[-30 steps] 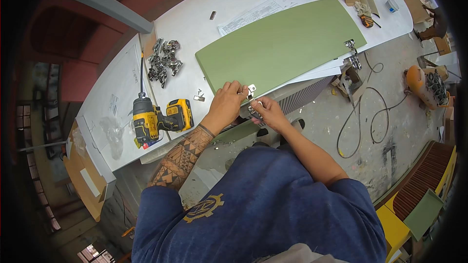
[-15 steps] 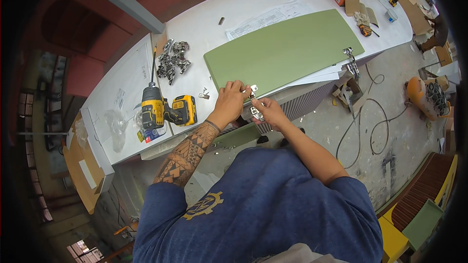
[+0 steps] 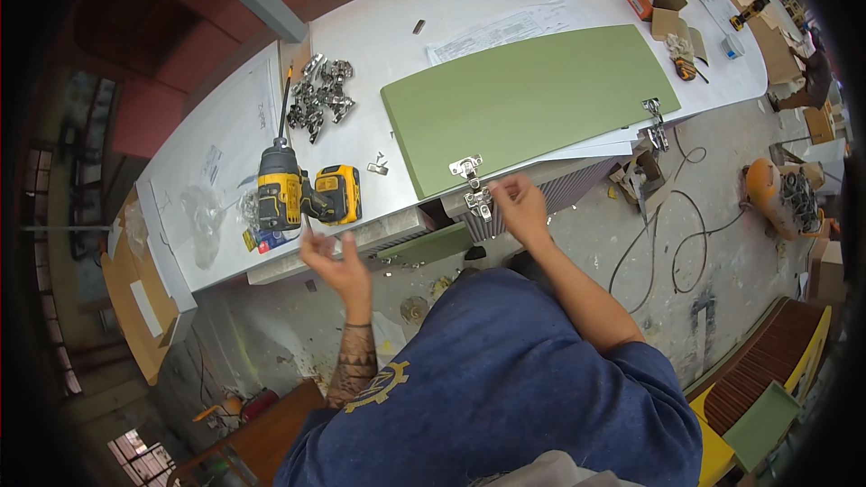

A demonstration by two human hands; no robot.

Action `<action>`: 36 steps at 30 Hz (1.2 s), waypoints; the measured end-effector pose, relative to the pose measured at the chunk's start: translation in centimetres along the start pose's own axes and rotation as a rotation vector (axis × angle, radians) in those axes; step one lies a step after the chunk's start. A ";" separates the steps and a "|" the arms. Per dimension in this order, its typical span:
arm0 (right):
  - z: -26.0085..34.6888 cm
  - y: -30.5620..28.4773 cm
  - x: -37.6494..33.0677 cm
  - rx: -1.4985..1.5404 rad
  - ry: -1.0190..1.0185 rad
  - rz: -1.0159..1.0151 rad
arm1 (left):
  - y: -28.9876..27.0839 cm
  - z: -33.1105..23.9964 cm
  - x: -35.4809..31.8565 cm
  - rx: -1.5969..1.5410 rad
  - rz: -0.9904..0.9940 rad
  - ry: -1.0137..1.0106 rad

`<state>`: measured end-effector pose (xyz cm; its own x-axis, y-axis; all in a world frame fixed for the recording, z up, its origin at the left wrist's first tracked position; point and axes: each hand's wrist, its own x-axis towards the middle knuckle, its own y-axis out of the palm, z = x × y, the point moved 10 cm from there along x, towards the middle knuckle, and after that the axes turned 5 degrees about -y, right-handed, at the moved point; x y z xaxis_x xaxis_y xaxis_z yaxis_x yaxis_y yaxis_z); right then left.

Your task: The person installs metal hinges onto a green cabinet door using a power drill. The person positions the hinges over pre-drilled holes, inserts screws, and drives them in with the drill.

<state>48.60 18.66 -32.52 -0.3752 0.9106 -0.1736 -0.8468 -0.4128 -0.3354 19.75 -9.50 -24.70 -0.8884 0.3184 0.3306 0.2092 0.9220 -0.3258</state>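
On white workbench [image 3: 505, 0], head view: green door panel [image 3: 532, 99] flat, metal hinge [image 3: 473, 182] at near edge. Right hand [image 3: 519, 203] just beside hinge, fingers loosely curled, gripping nothing visible. Left hand [image 3: 338, 261] off bench edge, fingers spread, empty, near yellow cordless drill [image 3: 302, 197]. Loose hinge pile [image 3: 317, 96] beyond drill.

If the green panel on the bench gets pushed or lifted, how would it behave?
The green panel looks flat and stiff, so it would probably slide rather than bend. Its near edge overhangs the bench, and the hinges weight that side, so it might tip.
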 end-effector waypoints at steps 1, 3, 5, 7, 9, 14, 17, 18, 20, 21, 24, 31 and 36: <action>0.5 -0.6 0.2 -0.007 0.004 0.009 | 0.0 -1.2 1.6 -0.065 -0.022 0.016; 4.5 -3.2 1.6 -0.193 -0.295 -0.177 | -0.1 -2.0 4.9 -0.115 -0.055 0.028; 7.8 -3.5 3.4 -0.325 -0.504 -0.159 | 2.0 -1.0 7.4 -0.283 0.162 -0.029; 9.9 -3.1 5.2 -0.459 -0.707 -0.151 | 3.3 -1.6 8.8 -0.331 0.200 -0.136; 10.9 -1.1 6.6 -0.416 -0.877 0.054 | 4.5 -2.1 9.8 -0.370 0.242 -0.207; 10.9 1.7 6.8 -0.529 -0.980 0.339 | 5.0 -2.2 10.6 -0.377 0.223 -0.149; 11.6 2.4 6.2 -0.632 -1.040 0.518 | 4.9 -1.2 10.8 -0.394 0.237 -0.176; 11.2 2.9 6.1 -0.680 -1.057 0.600 | 5.0 -1.5 10.8 -0.387 0.245 -0.183; 10.8 3.3 6.3 -0.686 -1.067 0.601 | 4.6 -2.5 10.1 -0.415 0.293 -0.248; 10.4 3.4 6.4 -0.705 -1.083 0.597 | 4.6 -2.9 9.9 -0.431 0.299 -0.291; 9.5 3.6 7.0 -0.717 -1.046 0.563 | 4.4 -4.7 8.9 -0.437 0.398 -0.284; 9.2 3.7 7.1 -0.711 -1.014 0.551 | 3.7 -6.9 4.9 -0.273 0.600 -0.408; 9.4 3.5 7.1 -0.701 -1.020 0.541 | 2.5 -6.6 2.7 -0.019 0.728 -0.461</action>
<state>39.46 23.90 -26.26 -0.9680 0.1145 0.2232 -0.2500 -0.3667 -0.8961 20.59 -4.86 -18.76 -0.6070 0.7142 -0.3486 0.7941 0.5279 -0.3013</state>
